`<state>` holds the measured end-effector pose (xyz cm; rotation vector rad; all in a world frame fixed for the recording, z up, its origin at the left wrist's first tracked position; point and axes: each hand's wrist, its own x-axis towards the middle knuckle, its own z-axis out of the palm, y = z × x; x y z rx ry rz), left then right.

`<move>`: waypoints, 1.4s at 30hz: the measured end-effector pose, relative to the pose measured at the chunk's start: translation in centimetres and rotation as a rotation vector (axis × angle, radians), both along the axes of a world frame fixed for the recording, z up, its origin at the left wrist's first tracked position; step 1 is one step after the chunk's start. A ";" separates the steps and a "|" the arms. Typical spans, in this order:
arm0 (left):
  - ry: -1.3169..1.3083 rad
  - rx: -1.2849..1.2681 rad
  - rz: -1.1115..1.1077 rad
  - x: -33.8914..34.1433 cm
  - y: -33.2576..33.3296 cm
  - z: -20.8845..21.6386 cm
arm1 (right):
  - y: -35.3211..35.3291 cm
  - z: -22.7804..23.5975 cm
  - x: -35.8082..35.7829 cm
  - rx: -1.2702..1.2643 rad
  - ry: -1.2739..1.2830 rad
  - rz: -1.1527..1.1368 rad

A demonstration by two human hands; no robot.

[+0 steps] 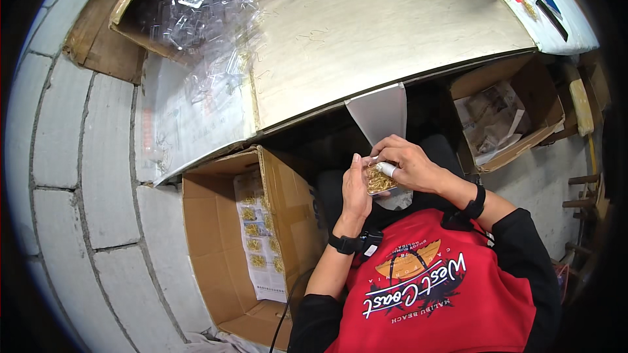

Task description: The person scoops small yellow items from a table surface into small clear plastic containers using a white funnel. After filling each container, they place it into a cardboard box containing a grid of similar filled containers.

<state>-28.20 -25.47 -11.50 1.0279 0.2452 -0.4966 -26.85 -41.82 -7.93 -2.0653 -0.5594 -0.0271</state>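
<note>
In front of my body, both hands are on a small transparent plastic box (381,181) filled with thin gold-coloured metal pieces. My left hand (356,189) cups its left side, fingers pointing up and closed against it. From the right, my right hand (412,165) bends over the box, with its fingertips pressed at the top edge. A white wrapping covers one of its digits near the gold pieces. Just beyond the hands, a pale grey sheet-like flap (381,112) hangs at the table edge. The undersides of the fingers are hidden.
Transparent plastic cases (209,19) are heaped on the table (366,33) at the far left, with loose gold pieces scattered about. A cardboard box (288,202) at my left holds packs of gold pieces. Another cardboard box (546,132) stands under the table at right.
</note>
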 end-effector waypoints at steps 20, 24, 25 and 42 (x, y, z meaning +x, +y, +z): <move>-0.040 -0.066 0.123 0.5 2.0 1.6 | 1.0 2.6 0.8 -0.257 -0.150 0.253; -0.074 -0.043 0.105 0.5 2.7 1.8 | 1.5 2.4 1.5 -0.152 -0.108 0.293; -0.080 -0.046 0.100 0.5 2.8 1.6 | 1.7 2.3 1.6 -0.097 -0.082 0.294; -0.084 -0.178 0.098 -0.6 2.7 2.5 | 3.6 2.9 1.4 -0.005 -0.146 0.015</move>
